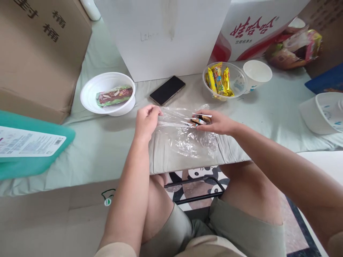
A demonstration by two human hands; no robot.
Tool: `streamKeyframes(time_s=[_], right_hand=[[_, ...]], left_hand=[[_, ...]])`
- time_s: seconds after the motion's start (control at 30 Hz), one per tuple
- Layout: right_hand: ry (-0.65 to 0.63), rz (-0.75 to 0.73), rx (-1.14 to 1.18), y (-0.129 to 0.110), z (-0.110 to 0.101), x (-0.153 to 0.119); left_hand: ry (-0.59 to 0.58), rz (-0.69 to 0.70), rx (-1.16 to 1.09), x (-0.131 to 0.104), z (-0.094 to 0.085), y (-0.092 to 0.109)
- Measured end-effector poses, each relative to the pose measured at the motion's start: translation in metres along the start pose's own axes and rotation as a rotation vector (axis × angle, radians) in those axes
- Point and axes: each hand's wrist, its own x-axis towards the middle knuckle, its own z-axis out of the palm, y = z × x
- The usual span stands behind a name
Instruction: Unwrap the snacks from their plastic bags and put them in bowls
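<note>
A clear plastic bag (184, 141) lies crumpled near the table's front edge. My left hand (147, 121) pinches the bag's left side between thumb and fingers, pulling the film taut. At the bag's right side, my right hand (217, 123) is closed around several small wrapped snacks (198, 120) with brown, white and blue wrappers. Whether these sit inside the film or on top of it, I cannot tell. Just beyond my hands lies a black smartphone (168, 90), screen up.
A white bowl (88, 101) with a green-brown snack pack stands left. A clear bowl (239, 84) of yellow snack packets and a white paper cup (257, 76) stand right. Boxes (171, 43) line the back. A teal container (53, 157) is front left; another white container (308, 114) is far right.
</note>
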Motion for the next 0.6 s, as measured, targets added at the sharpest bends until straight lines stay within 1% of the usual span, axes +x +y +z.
streamKeyframes(time_s=[0.07, 0.13, 0.2, 0.23, 0.3, 0.37, 0.4, 0.43, 0.47, 0.5, 0.57, 0.6], right_hand=[[-0.02, 0.004, 0.032, -0.001, -0.002, 0.0], [-0.08, 0.013, 0.038, -0.003, -0.005, 0.0], [-0.114, 0.023, 0.031, -0.005, -0.006, 0.001], [-0.108, 0.025, 0.021, -0.005, -0.005, 0.001], [-0.058, 0.018, -0.022, -0.004, 0.0, 0.0], [0.003, -0.011, -0.108, -0.004, 0.008, -0.003], [0.028, -0.039, -0.166, -0.004, 0.014, -0.005], [0.049, -0.072, -0.233, -0.004, 0.019, -0.007], [0.063, -0.109, -0.304, -0.005, 0.023, -0.009], [0.072, -0.147, -0.376, -0.007, 0.027, -0.012], [0.065, -0.21, -0.517, -0.013, 0.033, -0.014], [0.042, -0.232, -0.585, -0.016, 0.034, -0.014]], left_hand=[[-0.001, -0.005, 0.02, 0.004, -0.001, -0.003], [-0.009, 0.007, 0.059, 0.007, -0.002, -0.006], [-0.001, 0.034, 0.128, 0.007, -0.005, -0.008], [0.019, 0.067, 0.181, 0.004, -0.006, -0.008], [0.103, 0.194, 0.328, -0.01, -0.007, -0.005], [0.187, 0.39, 0.5, -0.031, -0.005, 0.001], [0.194, 0.481, 0.571, -0.042, -0.003, 0.004], [0.136, 0.548, 0.619, -0.053, 0.0, 0.006], [0.034, 0.584, 0.652, -0.062, 0.002, 0.007], [-0.082, 0.587, 0.682, -0.068, 0.004, 0.007], [-0.289, 0.536, 0.748, -0.072, 0.005, 0.004], [-0.362, 0.494, 0.79, -0.071, 0.004, 0.002]])
